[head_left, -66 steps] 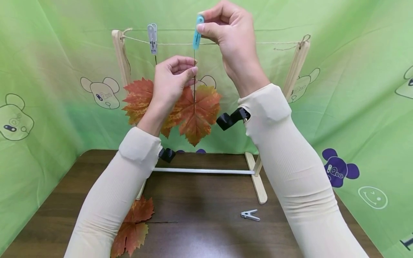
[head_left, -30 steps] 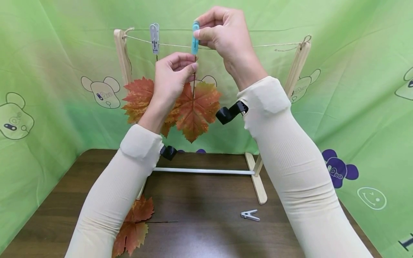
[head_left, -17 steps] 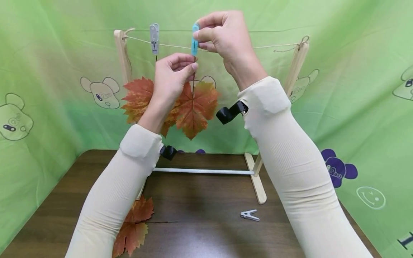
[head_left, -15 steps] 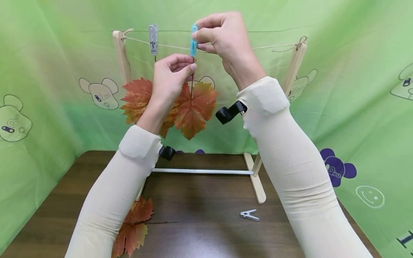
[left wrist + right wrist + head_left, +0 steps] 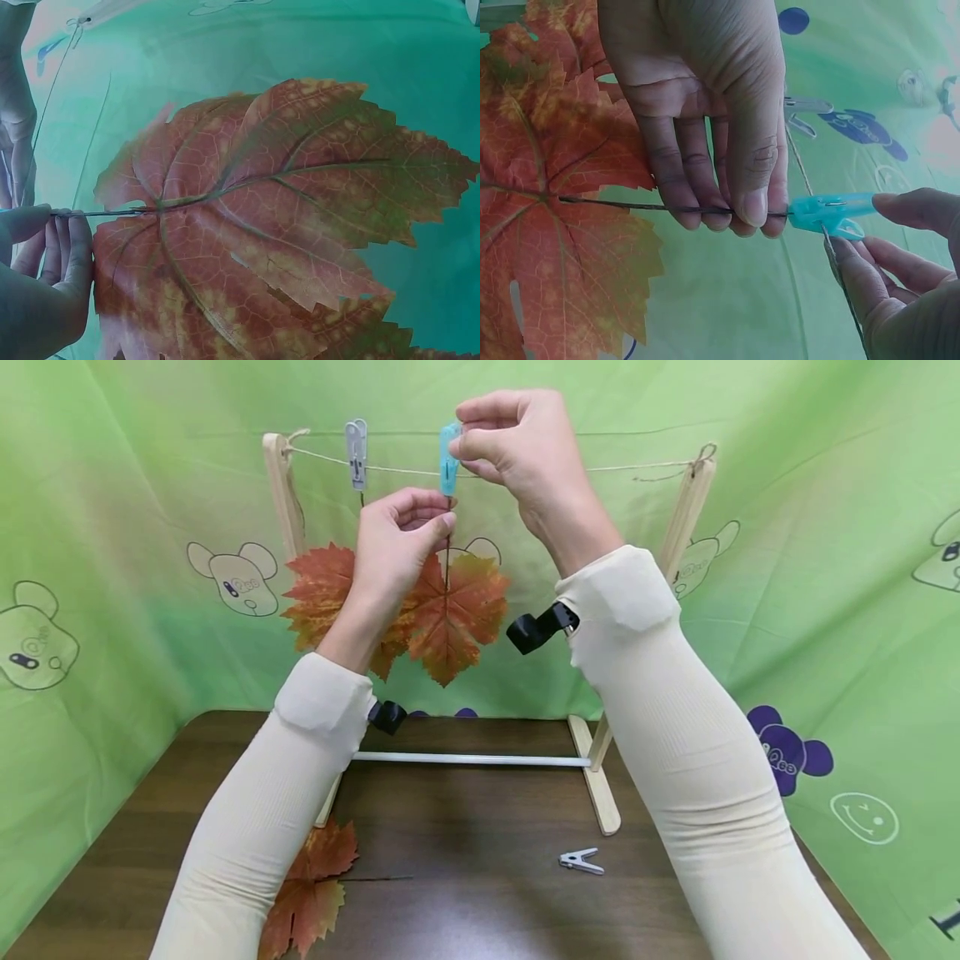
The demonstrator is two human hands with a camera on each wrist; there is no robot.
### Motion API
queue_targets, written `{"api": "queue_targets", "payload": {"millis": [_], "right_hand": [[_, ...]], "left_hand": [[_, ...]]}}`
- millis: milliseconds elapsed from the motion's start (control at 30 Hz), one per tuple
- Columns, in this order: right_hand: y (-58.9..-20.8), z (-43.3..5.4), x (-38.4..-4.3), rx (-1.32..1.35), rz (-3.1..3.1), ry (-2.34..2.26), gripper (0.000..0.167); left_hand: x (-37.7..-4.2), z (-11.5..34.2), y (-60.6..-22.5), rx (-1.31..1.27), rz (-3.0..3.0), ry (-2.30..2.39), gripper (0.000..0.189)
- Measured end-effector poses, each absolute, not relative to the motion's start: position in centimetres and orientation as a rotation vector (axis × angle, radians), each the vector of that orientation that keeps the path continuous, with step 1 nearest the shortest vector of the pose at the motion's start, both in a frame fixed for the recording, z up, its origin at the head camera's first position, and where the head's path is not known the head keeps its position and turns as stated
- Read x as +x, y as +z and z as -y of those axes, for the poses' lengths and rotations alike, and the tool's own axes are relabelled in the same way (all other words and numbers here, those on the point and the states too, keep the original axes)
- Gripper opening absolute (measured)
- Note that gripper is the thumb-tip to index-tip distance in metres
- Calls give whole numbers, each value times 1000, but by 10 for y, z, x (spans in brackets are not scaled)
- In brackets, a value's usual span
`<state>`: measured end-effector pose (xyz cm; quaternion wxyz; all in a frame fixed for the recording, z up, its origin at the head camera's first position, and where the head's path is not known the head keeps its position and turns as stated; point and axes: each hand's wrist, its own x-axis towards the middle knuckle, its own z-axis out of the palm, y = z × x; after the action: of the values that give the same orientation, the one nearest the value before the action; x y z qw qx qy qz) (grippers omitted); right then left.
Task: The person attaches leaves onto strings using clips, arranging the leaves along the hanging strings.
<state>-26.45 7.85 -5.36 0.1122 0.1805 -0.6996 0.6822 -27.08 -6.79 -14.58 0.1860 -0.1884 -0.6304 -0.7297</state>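
Note:
In the head view my left hand (image 5: pixel 397 539) pinches the thin dark stem of an orange-red maple leaf (image 5: pixel 453 618), which hangs below the fingers. Just above that pinch, a light-blue clothespin (image 5: pixel 448 460) sits across the string (image 5: pixel 637 467), the stem's top end at its mouth. My right hand (image 5: pixel 528 468) holds the clothespin's upper end between thumb and fingers. The right wrist view shows the clothespin (image 5: pixel 825 214) with the string running through it and the stem entering its tip. A second leaf (image 5: pixel 318 597), partly behind my left hand, hangs from a grey clothespin (image 5: pixel 357 456).
The string spans two wooden posts (image 5: pixel 686 518), joined low down by a white rod (image 5: pixel 472 759). On the brown table (image 5: pixel 465 827) lie another maple leaf (image 5: pixel 307 893), partly under my left sleeve, and a grey clothespin (image 5: pixel 581 860). A green patterned cloth (image 5: pixel 847 610) surrounds the table.
The blue clothespin came down onto the string with the leaf's stem, and my right hand lowered with it. Its handles now show wider apart, and the right fingers sit more loosely on it.

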Motion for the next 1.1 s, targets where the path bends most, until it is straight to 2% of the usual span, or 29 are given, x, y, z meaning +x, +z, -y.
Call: {"api": "queue_targets", "payload": {"millis": [167, 500, 1100], "right_hand": [[-55, -80, -263, 538, 2027, 1998, 40], [-60, -85, -255, 585, 2005, 1896, 36], [-76, -99, -238, 706, 1975, 1847, 30]], "left_hand": [[-271, 68, -146, -515, 1795, -2041, 16], [-267, 72, -149, -486, 1827, -1995, 22], [-258, 83, -152, -509, 1909, -1828, 19]]}}
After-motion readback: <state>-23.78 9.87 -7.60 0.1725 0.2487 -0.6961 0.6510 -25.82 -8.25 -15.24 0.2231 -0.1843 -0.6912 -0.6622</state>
